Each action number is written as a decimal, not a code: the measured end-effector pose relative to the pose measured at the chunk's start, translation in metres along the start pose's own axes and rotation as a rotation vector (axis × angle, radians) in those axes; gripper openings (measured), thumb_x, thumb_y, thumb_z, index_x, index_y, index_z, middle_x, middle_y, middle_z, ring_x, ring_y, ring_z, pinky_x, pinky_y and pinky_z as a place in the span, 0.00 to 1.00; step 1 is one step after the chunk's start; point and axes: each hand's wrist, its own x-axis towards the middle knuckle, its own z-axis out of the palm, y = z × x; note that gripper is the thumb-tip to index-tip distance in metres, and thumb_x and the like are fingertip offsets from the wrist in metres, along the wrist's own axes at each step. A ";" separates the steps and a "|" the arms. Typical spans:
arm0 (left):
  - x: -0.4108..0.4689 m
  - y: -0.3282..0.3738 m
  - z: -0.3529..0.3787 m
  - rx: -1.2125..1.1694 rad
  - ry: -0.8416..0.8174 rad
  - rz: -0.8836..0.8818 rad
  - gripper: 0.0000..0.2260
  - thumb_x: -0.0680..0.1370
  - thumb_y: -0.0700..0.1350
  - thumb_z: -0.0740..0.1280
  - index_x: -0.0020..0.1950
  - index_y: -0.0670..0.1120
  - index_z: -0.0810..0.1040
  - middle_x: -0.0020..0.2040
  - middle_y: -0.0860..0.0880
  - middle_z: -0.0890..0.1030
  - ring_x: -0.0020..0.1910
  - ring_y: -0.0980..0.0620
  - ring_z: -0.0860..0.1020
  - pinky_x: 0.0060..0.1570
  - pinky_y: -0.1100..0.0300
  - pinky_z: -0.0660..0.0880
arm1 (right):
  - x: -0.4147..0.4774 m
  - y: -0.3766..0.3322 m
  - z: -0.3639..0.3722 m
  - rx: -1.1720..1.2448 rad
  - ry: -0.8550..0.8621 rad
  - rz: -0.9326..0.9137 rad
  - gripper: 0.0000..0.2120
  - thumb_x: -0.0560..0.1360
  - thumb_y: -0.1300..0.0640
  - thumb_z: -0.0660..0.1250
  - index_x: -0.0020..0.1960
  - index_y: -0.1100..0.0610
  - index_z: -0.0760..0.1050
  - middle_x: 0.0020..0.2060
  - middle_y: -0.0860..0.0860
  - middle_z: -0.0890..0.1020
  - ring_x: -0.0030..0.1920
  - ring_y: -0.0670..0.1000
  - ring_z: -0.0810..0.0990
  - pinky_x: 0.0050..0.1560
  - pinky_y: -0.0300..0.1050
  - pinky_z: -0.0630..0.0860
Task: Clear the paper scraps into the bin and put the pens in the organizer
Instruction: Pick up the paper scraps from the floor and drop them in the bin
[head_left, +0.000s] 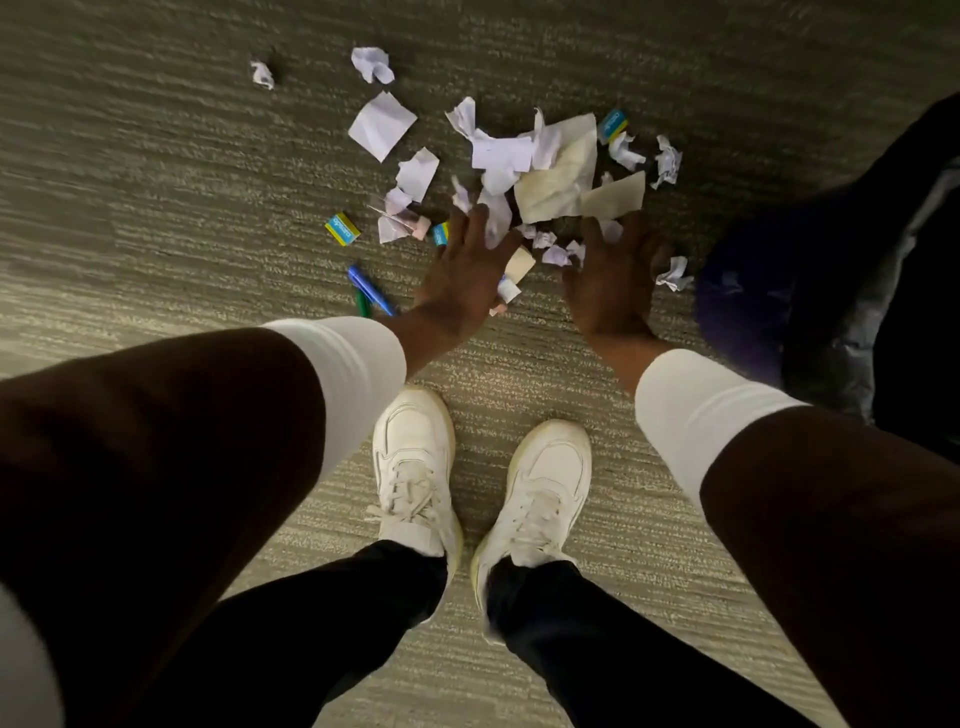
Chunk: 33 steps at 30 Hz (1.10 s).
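Down on the striped carpet (156, 218), a spill of paper scraps (524, 161) fanned out ahead of two white sneakers (415, 467). Left hand (462, 280) flat and low at the near edge of the heap, fingers spread, tips touching crumpled white pieces; small scraps wedged beside the thumb. Right hand (613, 280) likewise palm-down, fingers splayed into the pile just under a large tan sheet (563, 176); whether anything is pinched underneath, cannot tell. Between the two hands, a narrow gap holding a few tiny crumpled bits.

Blue pen (366, 288) and green pen (362, 304) lying together on the carpet just left of the left wrist, touching or nearly so, apart from the main heap. Yellow-and-blue eraser (343, 229) farther left, alone; a second one (612, 126) at the far right rim of the pile; a third (440, 234) half hidden by the left fingers.

Outliers at the far edge: one small ball (263, 74) and a larger crumple (372, 65), well apart from the rest. Another ball (674, 274) just right of the right hand, close to a dark purple bag-like shape (743, 312) crowding the right side. Open carpet wide on the left and far side; tight on the right. White cuffs (358, 374) under dark sleeves at both forearms.
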 end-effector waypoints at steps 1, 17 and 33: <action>-0.001 0.002 0.001 -0.019 0.013 0.012 0.40 0.74 0.42 0.77 0.82 0.54 0.61 0.78 0.37 0.60 0.78 0.32 0.60 0.66 0.39 0.76 | 0.001 0.001 0.001 -0.016 0.000 -0.025 0.25 0.80 0.52 0.70 0.75 0.48 0.68 0.78 0.63 0.62 0.77 0.67 0.63 0.71 0.57 0.70; -0.050 0.028 -0.044 -0.242 0.100 0.006 0.27 0.73 0.30 0.69 0.71 0.44 0.72 0.58 0.40 0.76 0.53 0.35 0.80 0.45 0.46 0.74 | -0.054 0.005 -0.034 0.253 0.072 0.032 0.11 0.77 0.57 0.73 0.58 0.58 0.84 0.58 0.58 0.83 0.55 0.58 0.83 0.56 0.45 0.79; -0.143 0.203 -0.227 -0.892 0.526 0.035 0.09 0.77 0.37 0.72 0.57 0.41 0.77 0.52 0.46 0.81 0.49 0.49 0.79 0.46 0.57 0.74 | -0.181 0.056 -0.256 0.678 0.538 0.342 0.12 0.74 0.52 0.75 0.50 0.61 0.83 0.44 0.57 0.83 0.41 0.50 0.78 0.43 0.40 0.69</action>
